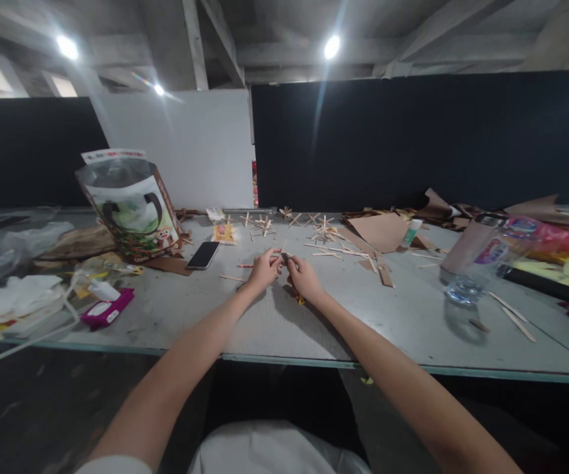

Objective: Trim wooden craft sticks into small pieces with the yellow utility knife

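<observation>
My left hand point(267, 268) and my right hand point(304, 276) meet above the middle of the table, fingertips pinched together. Between them is something small and dark, with a pale thin bit poking up; the fingers cover most of it. A yellow end point(301, 300) shows beneath my right palm, and I cannot tell what it belongs to. Close to my left hand lie a red-and-white striped stick point(245, 266) and a plain wooden stick point(232, 278). Beyond both hands, several small crossed-stick pieces point(266, 227) are spread out, with loose wooden sticks point(346, 251) to the right.
On the left stand a large printed bag point(139, 220), a black phone point(203, 255) and a purple tissue pack point(108, 308). Brown cardboard point(380, 232), a glue tube point(411, 233) and a tilted clear bottle point(477, 263) are on the right. The table's front edge point(284, 359) runs below my forearms.
</observation>
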### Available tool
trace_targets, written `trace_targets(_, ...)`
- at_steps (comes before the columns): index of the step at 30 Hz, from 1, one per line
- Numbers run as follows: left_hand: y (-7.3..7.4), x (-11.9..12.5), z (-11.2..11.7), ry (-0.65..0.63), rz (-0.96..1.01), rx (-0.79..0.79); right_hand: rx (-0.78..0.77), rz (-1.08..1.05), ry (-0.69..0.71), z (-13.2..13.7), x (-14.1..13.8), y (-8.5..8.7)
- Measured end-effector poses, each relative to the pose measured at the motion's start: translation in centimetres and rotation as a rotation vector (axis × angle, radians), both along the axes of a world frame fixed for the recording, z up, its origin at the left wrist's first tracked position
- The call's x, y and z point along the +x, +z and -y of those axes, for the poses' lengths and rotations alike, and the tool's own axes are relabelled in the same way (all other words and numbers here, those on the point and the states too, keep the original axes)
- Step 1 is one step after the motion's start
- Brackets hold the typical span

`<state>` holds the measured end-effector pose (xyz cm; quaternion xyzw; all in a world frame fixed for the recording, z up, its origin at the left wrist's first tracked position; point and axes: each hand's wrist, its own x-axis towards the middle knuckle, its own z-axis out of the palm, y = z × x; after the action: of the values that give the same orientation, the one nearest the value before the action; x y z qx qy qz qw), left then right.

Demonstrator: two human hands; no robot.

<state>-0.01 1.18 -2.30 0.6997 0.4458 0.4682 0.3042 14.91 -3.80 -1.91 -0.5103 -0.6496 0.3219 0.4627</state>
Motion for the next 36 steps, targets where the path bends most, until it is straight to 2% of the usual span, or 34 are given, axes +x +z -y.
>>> trace_targets(9,0.5,0.2,0.9,-0.004,0.008,-0.008,-0.032,-0.062,0.008,0.1,-0.1,0.2)
trace_targets(13,0.8,0.3,1.1,0.009,0.005,-0.018,-0.085,-0.108,0.062,-0.1,-0.1,0.5)
trace_targets(16,1.0,0.6,0.2,0.021,0.005,-0.039,-0.147,-0.124,0.125,-1.5,0.3,1.1)
trace_targets(22,1.7,1.5,-3.5,0.009,0.006,-0.077,-0.231,-0.152,0.258,-5.5,2.8,2.0)
trace_targets(25,1.7,1.5,-4.6,-0.057,-0.057,-0.068,-0.258,-0.196,0.321,-6.9,4.0,1.3)
trace_targets(29,1.2,1.1,-4.9,-0.104,-0.113,-0.09,-0.307,-0.3,0.38,-8.1,4.8,-0.1)
trace_targets(36,0.7,0.3,-4.0,-0.175,-0.078,-0.211,-0.41,-0.388,0.481,-7.7,5.3,-0.8)
